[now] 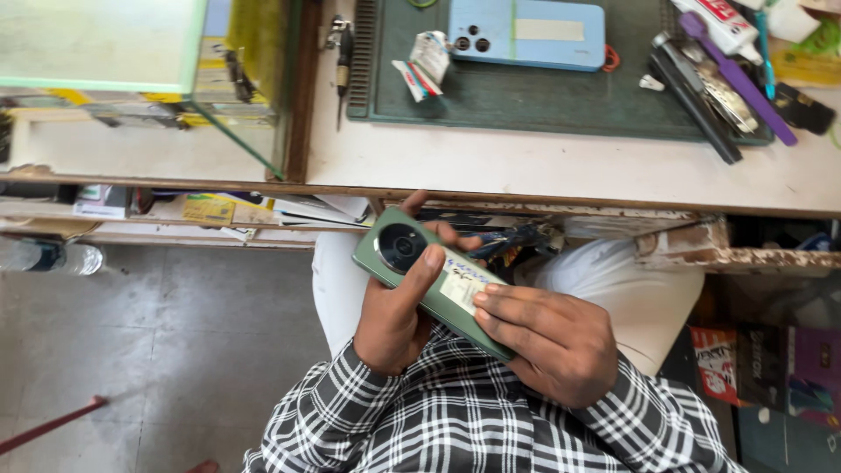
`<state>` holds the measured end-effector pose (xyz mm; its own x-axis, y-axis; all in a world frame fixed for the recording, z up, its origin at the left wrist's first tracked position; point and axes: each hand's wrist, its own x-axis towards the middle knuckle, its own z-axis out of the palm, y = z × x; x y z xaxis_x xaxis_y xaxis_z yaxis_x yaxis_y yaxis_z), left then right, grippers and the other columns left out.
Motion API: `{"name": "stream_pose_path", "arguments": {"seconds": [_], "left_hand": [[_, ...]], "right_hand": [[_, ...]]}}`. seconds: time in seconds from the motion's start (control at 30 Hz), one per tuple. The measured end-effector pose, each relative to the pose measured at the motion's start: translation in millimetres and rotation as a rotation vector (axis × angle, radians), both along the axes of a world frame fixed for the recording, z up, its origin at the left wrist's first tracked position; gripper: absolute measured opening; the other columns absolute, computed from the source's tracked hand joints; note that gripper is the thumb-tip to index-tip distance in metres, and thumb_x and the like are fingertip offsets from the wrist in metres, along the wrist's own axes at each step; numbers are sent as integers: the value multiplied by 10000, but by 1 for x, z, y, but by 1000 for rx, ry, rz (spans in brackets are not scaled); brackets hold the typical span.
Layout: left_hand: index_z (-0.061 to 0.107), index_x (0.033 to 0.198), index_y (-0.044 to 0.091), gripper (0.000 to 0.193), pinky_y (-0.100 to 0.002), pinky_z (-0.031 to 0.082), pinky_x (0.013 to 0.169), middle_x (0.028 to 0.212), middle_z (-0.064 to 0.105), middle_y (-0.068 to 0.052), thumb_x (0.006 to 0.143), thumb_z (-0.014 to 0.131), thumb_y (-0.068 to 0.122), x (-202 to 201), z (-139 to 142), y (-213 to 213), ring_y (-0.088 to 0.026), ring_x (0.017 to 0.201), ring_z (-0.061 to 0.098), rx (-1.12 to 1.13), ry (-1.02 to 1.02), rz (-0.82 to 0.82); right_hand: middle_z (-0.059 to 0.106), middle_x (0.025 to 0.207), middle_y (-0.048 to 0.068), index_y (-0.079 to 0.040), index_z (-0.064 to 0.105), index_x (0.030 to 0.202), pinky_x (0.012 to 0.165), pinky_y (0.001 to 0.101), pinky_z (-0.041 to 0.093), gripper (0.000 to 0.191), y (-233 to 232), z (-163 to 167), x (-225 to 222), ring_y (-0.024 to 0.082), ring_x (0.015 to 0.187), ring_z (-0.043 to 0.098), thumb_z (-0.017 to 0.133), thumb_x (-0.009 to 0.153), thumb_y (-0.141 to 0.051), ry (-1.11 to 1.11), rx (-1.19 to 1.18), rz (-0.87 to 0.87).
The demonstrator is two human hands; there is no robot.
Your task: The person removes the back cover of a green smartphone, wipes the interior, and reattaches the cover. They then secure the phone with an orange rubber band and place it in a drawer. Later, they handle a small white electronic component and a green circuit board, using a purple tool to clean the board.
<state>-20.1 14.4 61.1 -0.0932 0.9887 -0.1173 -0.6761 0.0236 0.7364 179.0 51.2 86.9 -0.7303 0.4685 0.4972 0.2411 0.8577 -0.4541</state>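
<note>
Hands meet low in the centre of the frame, over the lap of a seated person in a black-and-white checked shirt (455,412). Left hand (394,315) is curled under and around a green smartphone (429,280), thumb stretched up along its back toward the big round camera ring (400,247); fingertips show past the far edge. Right hand (547,337) is closed over the phone's lower end, fingers lying flat across the back, tips on or just beside a small white sticker (460,282) with handwriting. Phone sits back-up, tilted, camera end toward upper left, lower end hidden under the right hand. So: gripped by both, between the palms, held above the pale trousers (648,298).

Above the hands, a worn white workbench (543,171) crosses the frame; its chipped front edge runs just beyond the phone. On the bench, top centre, a dark green work mat (526,101) bears a light blue smartphone (526,33) lying back-up, with a strip of tape on it. Crumpled wrapper (425,63) near its left end. Upper right: a purple-handled tool (745,83), a white tube (723,22), black flat tools (692,92) in a heap. Upper left: glass-fronted case (131,52). Grey tiled floor (175,350) at lower left; printed boxes (762,368) lower right.
</note>
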Motion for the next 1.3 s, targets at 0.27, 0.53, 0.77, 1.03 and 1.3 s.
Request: {"name": "stream_pose_path", "arguments": {"seconds": [0.27, 0.53, 0.77, 1.03, 1.3], "left_hand": [[427, 1511, -69, 551, -421, 525, 1099, 1439, 610, -280, 1085, 456, 279, -35, 33, -9, -304, 1312, 622, -44, 141, -103], [500, 1435, -91, 462, -437, 545, 1097, 1371, 653, -281, 1099, 463, 223, -31, 24, -9, -312, 1271, 656, 79, 206, -44], [513, 1419, -103, 456, -426, 559, 1081, 1354, 676, -278, 1090, 456, 207, -34, 28, -15, -318, 1233, 686, 160, 334, -67], [402, 1542, -84, 594, -471, 549, 1143, 1458, 600, -289, 1063, 576, 220, -22, 30, -11, -354, 1348, 635, 272, 305, -177], [396, 1549, -20, 527, -481, 521, 1155, 1252, 624, -194, 1071, 584, 99, 20, 10, -6, -286, 1281, 612, 282, 262, -121]], "right_hand": [[756, 1145, 101, -45, 770, 1050, 939, 445, 573, 256, 1, 1, 13, 281, 1145, 714, 768, 800, -101, -14, 184, 4], [714, 1283, 45, -118, 746, 1165, 1111, 496, 507, 464, 0, -11, 15, 272, 1288, 628, 846, 721, -209, -34, 90, -18], [622, 1319, 55, -53, 479, 1429, 1053, 353, 545, 585, -2, -27, 18, 183, 1249, 624, 681, 984, -374, 530, -1110, 87], [713, 994, 91, 57, 638, 1210, 854, 296, 594, 400, -4, -62, 35, 142, 948, 683, 704, 981, -264, 453, -1389, -72], [708, 1062, 77, 22, 596, 1295, 793, 316, 617, 440, 4, -54, 11, 148, 952, 697, 698, 987, -275, 521, -1392, 62]]}}
